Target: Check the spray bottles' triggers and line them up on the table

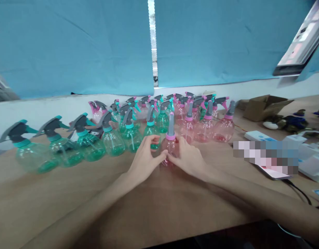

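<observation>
A pink see-through spray bottle (171, 147) with a grey trigger head and pink collar stands upright on the table in front of me. My right hand (188, 155) is wrapped round its right side, thumb across the front, some fingers hidden behind. On the other side, my left hand (149, 152) has its fingers curved and apart from the thumb, whose tip is at the bottle's lower front; whether it touches cannot be made out. Just beyond the left fingers is a green spray bottle (151, 129). To the right stands another pink spray bottle (187, 129).
Green spray bottles (114, 141) form a row to the left, with mixed pink and green ones behind. A cardboard box (265, 107), a phone-like device (276, 173) with a blurred-out screen and white power strips (313, 166) lie right. Blue curtains (97, 45) hang behind the wooden table (138, 207).
</observation>
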Motion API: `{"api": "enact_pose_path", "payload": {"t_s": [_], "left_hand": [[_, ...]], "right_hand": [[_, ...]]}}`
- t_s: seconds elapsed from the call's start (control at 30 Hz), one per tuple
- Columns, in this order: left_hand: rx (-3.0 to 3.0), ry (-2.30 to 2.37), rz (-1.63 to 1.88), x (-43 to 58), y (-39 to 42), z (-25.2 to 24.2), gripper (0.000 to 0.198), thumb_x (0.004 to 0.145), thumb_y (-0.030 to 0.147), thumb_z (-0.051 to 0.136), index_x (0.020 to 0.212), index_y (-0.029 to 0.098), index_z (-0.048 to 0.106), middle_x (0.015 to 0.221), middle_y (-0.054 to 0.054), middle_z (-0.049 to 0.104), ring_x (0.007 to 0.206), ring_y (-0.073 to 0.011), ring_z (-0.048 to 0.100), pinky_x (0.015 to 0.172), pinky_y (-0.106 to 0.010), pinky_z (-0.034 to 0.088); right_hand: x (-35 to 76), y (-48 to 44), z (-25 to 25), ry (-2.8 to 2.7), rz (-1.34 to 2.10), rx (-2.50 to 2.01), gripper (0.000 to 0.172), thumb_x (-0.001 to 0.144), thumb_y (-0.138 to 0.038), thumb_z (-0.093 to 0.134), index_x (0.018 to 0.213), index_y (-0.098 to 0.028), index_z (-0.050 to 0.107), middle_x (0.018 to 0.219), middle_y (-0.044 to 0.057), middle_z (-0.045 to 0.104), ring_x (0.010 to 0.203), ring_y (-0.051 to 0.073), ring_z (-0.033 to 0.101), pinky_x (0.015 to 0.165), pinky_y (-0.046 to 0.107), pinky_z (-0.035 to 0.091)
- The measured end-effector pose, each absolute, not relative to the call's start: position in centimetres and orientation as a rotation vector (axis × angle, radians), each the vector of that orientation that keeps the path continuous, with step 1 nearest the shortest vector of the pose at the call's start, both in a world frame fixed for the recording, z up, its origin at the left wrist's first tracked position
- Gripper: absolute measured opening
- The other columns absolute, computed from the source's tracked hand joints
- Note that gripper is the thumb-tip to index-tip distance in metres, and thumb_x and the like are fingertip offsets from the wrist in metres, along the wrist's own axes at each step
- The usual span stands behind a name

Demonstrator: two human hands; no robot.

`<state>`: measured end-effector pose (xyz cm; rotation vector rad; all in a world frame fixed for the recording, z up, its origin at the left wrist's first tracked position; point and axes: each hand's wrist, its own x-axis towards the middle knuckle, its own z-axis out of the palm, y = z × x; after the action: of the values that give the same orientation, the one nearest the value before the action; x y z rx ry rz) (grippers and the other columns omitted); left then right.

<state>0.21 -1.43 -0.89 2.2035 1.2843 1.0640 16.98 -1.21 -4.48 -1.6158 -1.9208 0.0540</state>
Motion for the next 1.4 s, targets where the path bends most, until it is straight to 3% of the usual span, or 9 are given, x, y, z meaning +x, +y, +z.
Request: {"api": "enact_pose_path", "payload": {"t_s": [0.1, 0.2, 0.37, 0.57, 0.8, 0.9, 1.07, 1.4], "left_hand": [[2.149, 1.203, 1.104, 1.1, -1.5, 0.0, 0.044, 0.080, 0.027, 0.061, 0.120, 0.021, 0.043, 0.128, -0.010, 0.049, 0.116, -0.0236, 0.051, 0.093, -0.044, 0.047], [2.107, 1.194, 1.119, 1.6, -1.8, 0.9, 0.046, 0.080, 0.028, 0.061, 0.122, 0.019, 0.042, 0.124, -0.011, 0.051, 0.109, -0.0237, 0.055, 0.092, -0.045, 0.047], [2.104, 1.250, 1.170, 1.0, -2.4, 1.3, 0.030, 0.081, 0.025, 0.057, 0.109, 0.017, 0.048, 0.107, -0.008, 0.058, 0.097, -0.0232, 0.059, 0.087, -0.043, 0.048], [1.974, 1.251, 1.185, -0.4, -2.9, 0.4, 0.029, 0.082, 0.020, 0.052, 0.110, 0.024, 0.047, 0.087, 0.000, 0.057, 0.078, -0.0180, 0.060, 0.079, -0.041, 0.050], [1.916, 1.229, 1.275, -1.6, -2.2, -0.6, 0.015, 0.078, 0.016, 0.052, 0.091, 0.021, 0.054, 0.082, 0.001, 0.059, 0.076, -0.0171, 0.061, 0.072, -0.032, 0.049], [1.923, 1.222, 1.270, -2.2, -1.7, -0.7, 0.016, 0.077, 0.015, 0.051, 0.091, 0.021, 0.056, 0.079, 0.002, 0.061, 0.073, -0.0169, 0.062, 0.069, -0.030, 0.048], [1.943, 1.198, 1.235, -2.6, -0.6, -0.3, 0.026, 0.076, 0.017, 0.052, 0.102, 0.021, 0.054, 0.086, -0.001, 0.064, 0.077, -0.0182, 0.063, 0.066, -0.028, 0.047], [1.954, 1.179, 1.152, -1.9, 1.2, 0.0, 0.014, 0.075, 0.021, 0.051, 0.088, 0.022, 0.056, 0.075, 0.002, 0.062, 0.065, -0.0150, 0.058, 0.061, -0.027, 0.045]], "right_hand": [[16.2, -2.8, -4.7, -1.951, 0.054, -1.532, 0.046, 0.079, -0.057, 0.049, 0.104, -0.018, 0.048, 0.090, 0.010, 0.065, 0.080, 0.029, 0.065, 0.058, 0.036, 0.047], [15.3, -4.2, -4.7, -2.013, 0.028, -1.449, 0.051, 0.079, -0.065, 0.047, 0.099, -0.018, 0.049, 0.092, 0.010, 0.063, 0.084, 0.029, 0.063, 0.059, 0.038, 0.048], [13.7, -5.8, -4.8, -2.095, -0.003, -1.444, 0.066, 0.078, -0.074, 0.040, 0.102, -0.013, 0.052, 0.091, 0.014, 0.061, 0.086, 0.033, 0.061, 0.061, 0.043, 0.050], [12.9, -6.1, -5.4, -2.141, 0.238, -1.259, 0.071, 0.076, -0.071, 0.049, 0.117, -0.013, 0.045, 0.106, 0.016, 0.061, 0.094, 0.033, 0.061, 0.071, 0.047, 0.051], [14.3, -5.1, -5.3, -2.257, 0.582, -1.070, 0.081, 0.076, -0.066, 0.056, 0.135, -0.017, 0.032, 0.124, 0.016, 0.054, 0.107, 0.033, 0.057, 0.086, 0.050, 0.047], [15.7, -4.0, -5.2, -2.321, 0.674, -1.016, 0.076, 0.078, -0.063, 0.055, 0.137, -0.020, 0.032, 0.128, 0.014, 0.053, 0.112, 0.031, 0.054, 0.090, 0.048, 0.045], [18.1, -1.0, -6.6, -2.410, 0.552, -1.079, 0.070, 0.081, -0.063, 0.052, 0.131, -0.014, 0.045, 0.132, 0.016, 0.051, 0.122, 0.030, 0.047, 0.101, 0.047, 0.038], [19.7, 1.1, -9.3, -2.497, 0.418, -1.062, 0.070, 0.081, -0.064, 0.050, 0.133, -0.016, 0.049, 0.142, 0.012, 0.042, 0.134, 0.026, 0.033, 0.109, 0.045, 0.029]]}}
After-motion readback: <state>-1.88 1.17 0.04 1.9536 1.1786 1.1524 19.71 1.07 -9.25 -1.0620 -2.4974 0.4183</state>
